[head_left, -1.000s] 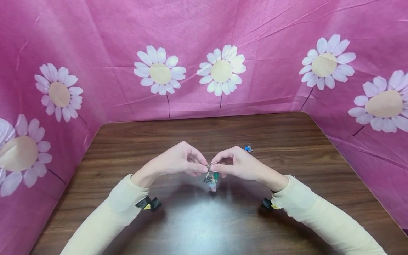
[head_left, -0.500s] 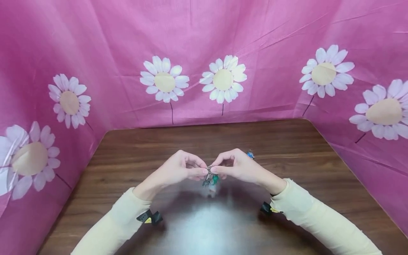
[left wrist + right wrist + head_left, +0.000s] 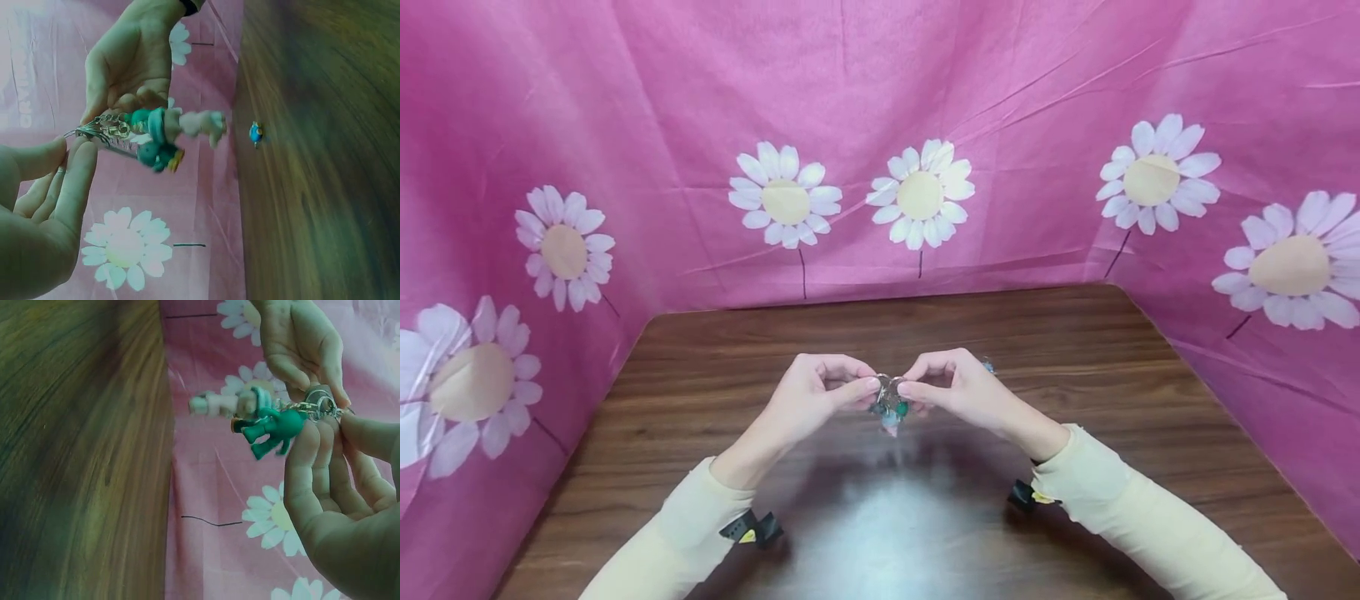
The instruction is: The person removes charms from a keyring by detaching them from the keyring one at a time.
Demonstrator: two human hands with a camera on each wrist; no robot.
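Note:
In the head view, my left hand (image 3: 805, 398) and right hand (image 3: 973, 390) meet in the air over the table, thumbs and index fingers pinching opposite sides of a metal key ring (image 3: 323, 406). From it, on short chains, dangle several small figurine charms: a green one (image 3: 275, 431), a dark teal one with orange feet (image 3: 152, 156), and a pale pinkish one (image 3: 199, 123). The left wrist view shows silvery chains (image 3: 112, 127) bunched at the ring, close to both sets of fingertips. Fingers partly cover the ring.
A small blue charm (image 3: 988, 367) lies on the brown wooden table (image 3: 700, 350), behind my right hand. Pink cloth (image 3: 850, 75) printed with white daisies hangs around the back and sides. Black wrist cameras (image 3: 752, 529) sit under both cuffs.
The head view has tilted up a little. My left fingertips have drawn slightly away from the right ones, so more of the ring shows between them. The charms have swung about below.

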